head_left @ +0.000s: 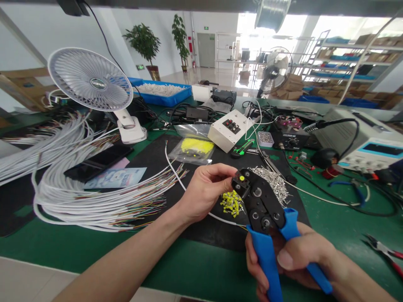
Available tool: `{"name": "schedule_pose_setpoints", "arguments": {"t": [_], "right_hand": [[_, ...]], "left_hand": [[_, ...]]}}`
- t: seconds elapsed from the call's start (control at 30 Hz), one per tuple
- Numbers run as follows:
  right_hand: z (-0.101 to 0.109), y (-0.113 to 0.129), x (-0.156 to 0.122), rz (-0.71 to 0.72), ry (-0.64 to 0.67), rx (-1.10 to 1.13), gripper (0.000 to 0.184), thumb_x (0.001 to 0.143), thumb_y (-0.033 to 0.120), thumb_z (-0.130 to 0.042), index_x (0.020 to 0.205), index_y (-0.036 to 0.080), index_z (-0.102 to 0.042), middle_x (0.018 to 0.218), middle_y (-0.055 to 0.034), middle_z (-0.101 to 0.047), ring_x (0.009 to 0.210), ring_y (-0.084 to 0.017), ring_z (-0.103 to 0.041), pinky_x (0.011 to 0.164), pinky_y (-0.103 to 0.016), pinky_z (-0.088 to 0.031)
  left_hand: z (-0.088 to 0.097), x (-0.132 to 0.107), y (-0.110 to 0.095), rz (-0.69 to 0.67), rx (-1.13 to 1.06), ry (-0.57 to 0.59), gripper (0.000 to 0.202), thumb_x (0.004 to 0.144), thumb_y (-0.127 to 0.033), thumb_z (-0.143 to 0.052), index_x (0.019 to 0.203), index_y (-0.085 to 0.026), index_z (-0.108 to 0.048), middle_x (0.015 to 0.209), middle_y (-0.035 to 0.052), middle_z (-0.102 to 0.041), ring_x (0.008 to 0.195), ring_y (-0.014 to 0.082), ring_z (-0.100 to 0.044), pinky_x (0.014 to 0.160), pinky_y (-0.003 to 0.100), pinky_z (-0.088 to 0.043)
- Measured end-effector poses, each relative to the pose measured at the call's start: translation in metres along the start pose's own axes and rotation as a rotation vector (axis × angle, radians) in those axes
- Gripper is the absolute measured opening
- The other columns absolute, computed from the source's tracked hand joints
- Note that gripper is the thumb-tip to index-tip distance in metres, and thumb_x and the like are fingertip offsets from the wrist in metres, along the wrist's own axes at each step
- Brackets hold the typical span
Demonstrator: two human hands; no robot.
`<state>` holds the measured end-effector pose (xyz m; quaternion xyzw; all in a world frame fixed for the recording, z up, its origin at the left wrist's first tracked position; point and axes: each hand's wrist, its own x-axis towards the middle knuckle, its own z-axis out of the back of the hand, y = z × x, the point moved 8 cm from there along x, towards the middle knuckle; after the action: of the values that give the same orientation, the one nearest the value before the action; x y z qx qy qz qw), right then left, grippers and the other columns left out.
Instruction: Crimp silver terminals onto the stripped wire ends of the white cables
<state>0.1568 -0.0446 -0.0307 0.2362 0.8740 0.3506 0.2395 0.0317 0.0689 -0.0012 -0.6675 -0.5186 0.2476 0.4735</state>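
Note:
My right hand [292,260] is wrapped round the blue handles of a black crimping tool [262,201], held upright over the black mat [157,159]. A small yellow piece sits in the tool's jaw. My left hand [206,188] pinches at that jaw, fingers closed on a white cable [176,174] that trails across the mat; the cable's tip at the jaw is hidden by my fingers. Below the jaw lies a small pile of yellow connectors [232,203]. A heap of silver metal terminals [273,180] lies just behind the tool.
Bundles of white multi-wire cables [94,197] fill the left side, beside a white desk fan [91,84]. A bag of yellow parts [193,147], a white switch box [228,130], a soldering station [291,136], a power supply [368,144] and red-handled pliers [385,251] surround the green bench.

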Motion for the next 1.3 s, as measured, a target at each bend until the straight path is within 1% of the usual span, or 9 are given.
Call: {"name": "schedule_pose_setpoints", "arguments": {"t": [0.03, 0.1, 0.17, 0.23, 0.3, 0.37, 0.8, 1.03, 1.3], "right_hand": [[0.006, 0.005, -0.006, -0.031, -0.079, -0.173, 0.041, 0.073, 0.037, -0.066, 0.104, 0.010, -0.068, 0.091, -0.0126, -0.068, 0.076, -0.025, -0.067, 0.071, -0.040, -0.056], [0.029, 0.030, -0.022, -0.018, -0.365, -0.693, 0.037, 0.083, 0.037, -0.064, 0.113, 0.017, -0.067, 0.105, -0.0116, -0.070, 0.091, -0.028, -0.067, 0.082, -0.042, -0.054], [0.034, 0.066, -0.037, 0.130, -0.579, -1.275, 0.040, 0.083, 0.032, -0.065, 0.122, 0.022, -0.063, 0.116, -0.0114, -0.068, 0.103, -0.030, -0.064, 0.091, -0.044, -0.051], [0.029, 0.088, -0.045, 0.273, -0.692, -1.739, 0.051, 0.077, 0.024, -0.064, 0.128, 0.021, -0.059, 0.122, -0.0134, -0.065, 0.109, -0.034, -0.060, 0.094, -0.049, -0.050], [0.029, 0.095, -0.047, 0.332, -0.769, -2.030, 0.058, 0.073, 0.021, -0.062, 0.130, 0.016, -0.056, 0.121, -0.0157, -0.064, 0.110, -0.036, -0.059, 0.090, -0.051, -0.052], [0.031, 0.097, -0.046, 0.339, -0.825, -2.181, 0.057, 0.072, 0.022, -0.059, 0.128, 0.013, -0.056, 0.118, -0.0162, -0.065, 0.109, -0.036, -0.060, 0.083, -0.048, -0.054], [0.028, 0.098, -0.040, 0.376, -0.856, -2.400, 0.051, 0.074, 0.023, -0.059, 0.124, 0.012, -0.059, 0.115, -0.0135, -0.067, 0.103, -0.032, -0.060, 0.080, -0.042, -0.053], [0.032, 0.095, -0.037, 0.327, -0.842, -2.427, 0.051, 0.076, 0.021, -0.059, 0.126, 0.011, -0.059, 0.117, -0.0148, -0.065, 0.106, -0.034, -0.058, 0.086, -0.044, -0.051], [0.037, 0.095, -0.034, 0.351, -0.816, -2.378, 0.057, 0.072, 0.020, -0.061, 0.128, 0.008, -0.059, 0.121, -0.0168, -0.064, 0.109, -0.036, -0.055, 0.095, -0.047, -0.049]], "left_hand": [[0.000, 0.001, -0.001, -0.004, 0.021, 0.004, 0.018, 0.075, -0.026, -0.088, 0.091, -0.020, -0.081, 0.087, 0.0042, -0.077, 0.076, 0.0134, -0.067, 0.075, 0.024, -0.052], [0.001, 0.004, -0.003, -0.028, 0.091, -0.008, 0.021, 0.079, -0.026, -0.085, 0.100, -0.022, -0.081, 0.093, 0.0049, -0.078, 0.084, 0.0146, -0.069, 0.080, 0.025, -0.052], [0.005, 0.007, -0.007, -0.070, 0.180, -0.064, 0.025, 0.083, -0.028, -0.082, 0.107, -0.022, -0.079, 0.096, 0.0061, -0.078, 0.089, 0.0156, -0.070, 0.083, 0.025, -0.051], [0.010, 0.009, -0.009, -0.100, 0.257, -0.129, 0.026, 0.085, -0.032, -0.080, 0.108, -0.020, -0.078, 0.095, 0.0071, -0.077, 0.085, 0.0154, -0.069, 0.078, 0.024, -0.050], [0.013, 0.010, -0.011, -0.111, 0.307, -0.158, 0.027, 0.086, -0.036, -0.078, 0.107, -0.019, -0.078, 0.094, 0.0075, -0.077, 0.079, 0.0145, -0.066, 0.071, 0.023, -0.048], [0.012, 0.010, -0.011, -0.114, 0.347, -0.145, 0.026, 0.087, -0.037, -0.077, 0.106, -0.019, -0.078, 0.093, 0.0075, -0.076, 0.076, 0.0141, -0.064, 0.069, 0.023, -0.046], [-0.003, 0.009, -0.024, -0.283, 0.714, 0.078, 0.011, 0.094, -0.027, -0.069, 0.099, -0.020, -0.077, 0.100, 0.0043, -0.073, 0.092, 0.0156, -0.065, 0.080, 0.027, -0.048], [-0.016, 0.010, -0.029, -0.360, 0.999, 0.286, 0.009, 0.096, -0.020, -0.066, 0.098, -0.018, -0.074, 0.100, 0.0040, -0.069, 0.094, 0.0148, -0.064, 0.085, 0.028, -0.049], [-0.020, 0.004, -0.028, -0.464, 1.172, 0.304, 0.011, 0.099, -0.014, -0.059, 0.098, -0.016, -0.070, 0.101, 0.0047, -0.067, 0.093, 0.0137, -0.063, 0.084, 0.028, -0.049]]}}
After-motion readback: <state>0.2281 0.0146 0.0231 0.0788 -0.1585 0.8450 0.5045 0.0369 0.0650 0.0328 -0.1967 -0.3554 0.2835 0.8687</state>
